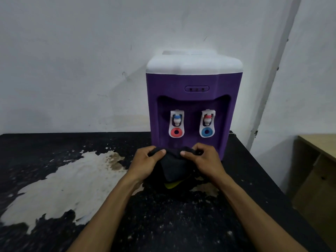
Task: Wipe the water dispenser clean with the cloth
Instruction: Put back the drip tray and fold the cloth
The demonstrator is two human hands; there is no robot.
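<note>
Both hands gripped the cloth (172, 166), as far as I could see: left hand (145, 163) pinched its upper left edge, right hand (203, 159) pinched the upper right edge, thumbs on top and close together. Cloth was dark, bunched between the hands, its lower part sagging onto the table (163, 224); a yellow-green bit (172, 185) showed under it, could not tell what that was. Dispenser (192, 99) stood just behind the hands, upright, at the back of the table against the wall (72, 60). Purple body, white top. Two taps in the front recess: left tap (177, 124) with blue cap and red ring below, right tap (207, 123) with red cap and blue ring below. I could not tell if the cloth touched the dispenser's base. Table was black, with a large pale worn patch (63, 188) to the left of the arms. A light wooden cabinet (316, 179) sat at the right, beside the table.
</note>
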